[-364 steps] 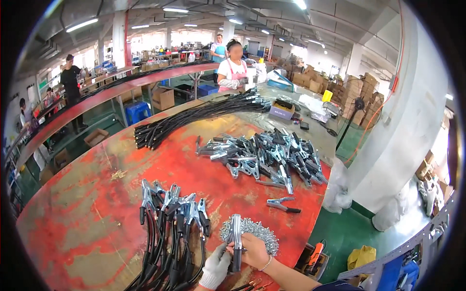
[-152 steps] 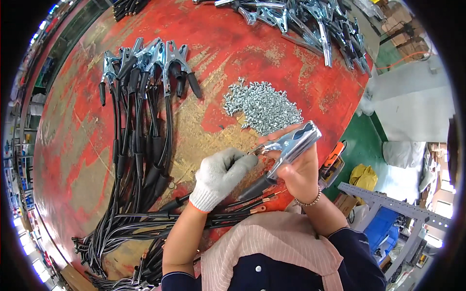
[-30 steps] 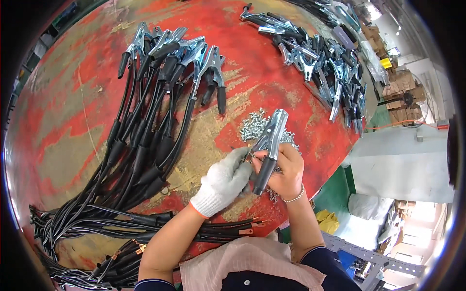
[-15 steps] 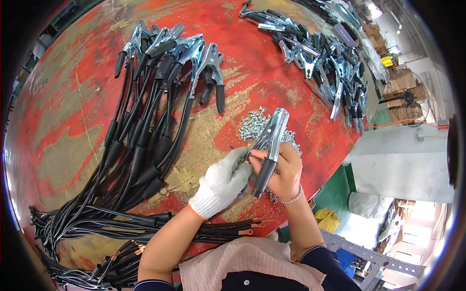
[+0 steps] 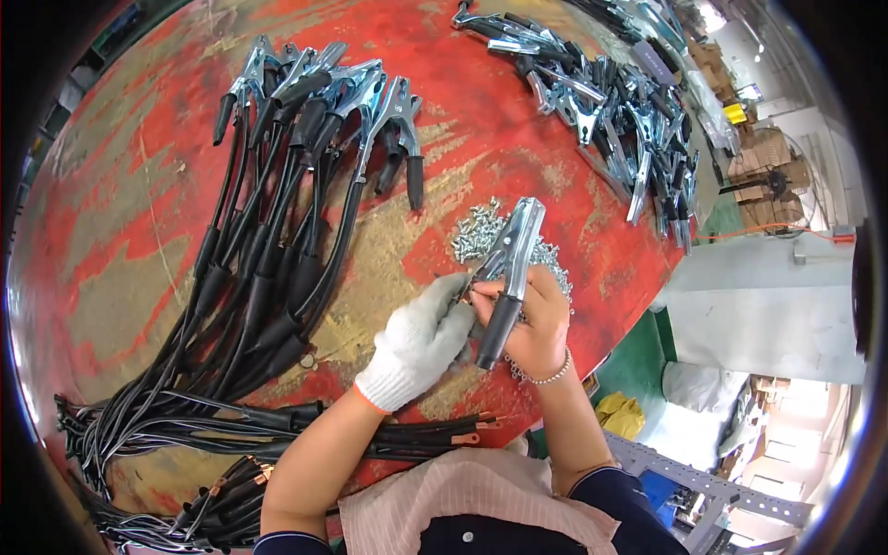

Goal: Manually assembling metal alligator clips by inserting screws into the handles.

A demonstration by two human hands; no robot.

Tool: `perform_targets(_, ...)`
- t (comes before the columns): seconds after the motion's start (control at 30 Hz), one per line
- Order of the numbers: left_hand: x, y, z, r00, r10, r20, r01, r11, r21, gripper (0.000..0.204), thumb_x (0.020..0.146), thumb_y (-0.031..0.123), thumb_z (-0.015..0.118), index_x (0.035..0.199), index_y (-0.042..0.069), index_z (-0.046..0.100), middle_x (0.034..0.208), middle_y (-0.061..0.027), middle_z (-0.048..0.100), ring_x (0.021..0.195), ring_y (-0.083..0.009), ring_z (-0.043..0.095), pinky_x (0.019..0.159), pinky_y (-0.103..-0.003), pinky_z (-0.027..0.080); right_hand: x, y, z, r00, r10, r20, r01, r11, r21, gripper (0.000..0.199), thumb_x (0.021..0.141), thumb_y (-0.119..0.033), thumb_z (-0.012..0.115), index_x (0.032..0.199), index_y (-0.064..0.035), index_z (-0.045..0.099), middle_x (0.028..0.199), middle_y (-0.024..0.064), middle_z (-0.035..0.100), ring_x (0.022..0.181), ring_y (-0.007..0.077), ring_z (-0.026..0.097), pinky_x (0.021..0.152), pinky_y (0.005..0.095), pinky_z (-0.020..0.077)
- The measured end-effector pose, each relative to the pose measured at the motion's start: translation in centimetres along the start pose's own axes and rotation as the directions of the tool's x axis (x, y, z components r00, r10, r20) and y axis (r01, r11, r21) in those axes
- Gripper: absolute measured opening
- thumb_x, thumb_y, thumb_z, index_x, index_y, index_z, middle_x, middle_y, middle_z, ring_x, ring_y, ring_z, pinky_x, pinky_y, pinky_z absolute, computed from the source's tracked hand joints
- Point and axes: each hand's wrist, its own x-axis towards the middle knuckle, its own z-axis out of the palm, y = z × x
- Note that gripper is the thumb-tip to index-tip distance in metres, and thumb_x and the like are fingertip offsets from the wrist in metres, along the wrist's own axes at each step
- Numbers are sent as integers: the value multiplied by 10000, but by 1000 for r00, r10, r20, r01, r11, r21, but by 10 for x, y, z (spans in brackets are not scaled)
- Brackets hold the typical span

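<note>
In front of me a silvery spring clamp with a black handle sleeve is held between both hands, jaws pointing away. My left hand, in a white knitted glove, is closed around the clamp's other handle, which the fingers mostly hide. My right hand, bare with a beaded bracelet, is closed at the clamp, its thumb and forefinger pinched beside the gloved fingertips. A coppery bit shows between the fingertips; whatever small part is pinched there cannot be made out. Loose small screws are heaped just beyond the clamp.
Black cables with clamps attached lie to the left. A pile of loose clamps covers the far right of the red, worn table. Nearer me are cables with copper lugs. The table's right edge drops to a green floor.
Both hands and the clamp keep nearly the same pose. The whole view has shifted slightly, and the fingertips still meet at the clamp's handle.
</note>
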Motion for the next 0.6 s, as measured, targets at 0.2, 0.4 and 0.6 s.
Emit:
perform_targets(0.2, 0, 2, 0, 1000, -22, 8, 22, 999, -36, 386, 959, 158, 512, 1302, -17, 499, 754, -103, 660, 598, -149, 645, 566, -299, 522, -1, 1, 0, 1000, 13, 5, -13, 1000, 0, 283, 655, -59, 855, 915, -91, 746, 842, 65, 615, 712, 212, 598, 608, 320, 467)
perform_targets(0.4, 0, 6, -1, 999, -52, 10, 52, 998, -24, 410, 961, 150, 503, 1332, -20, 474, 764, -104, 664, 608, -140, 639, 571, -295, 522, -17, 9, -7, 999, -9, 35, 9, 1000, 8, 273, 689, -65, 821, 952, -85, 753, 835, 62, 601, 716, 211, 566, 629, 316, 453)
perform_targets(0.6, -1, 2, -2, 1000, -8, 26, 10, 998, -70, 406, 963, 134, 492, 1332, -33, 468, 798, -104, 676, 602, -133, 629, 564, -288, 522, -16, 7, -9, 996, -71, 51, 70, 997, 16, 297, 615, -9, 733, 904, -77, 734, 780, 61, 599, 669, 251, 552, 564, 349, 441)
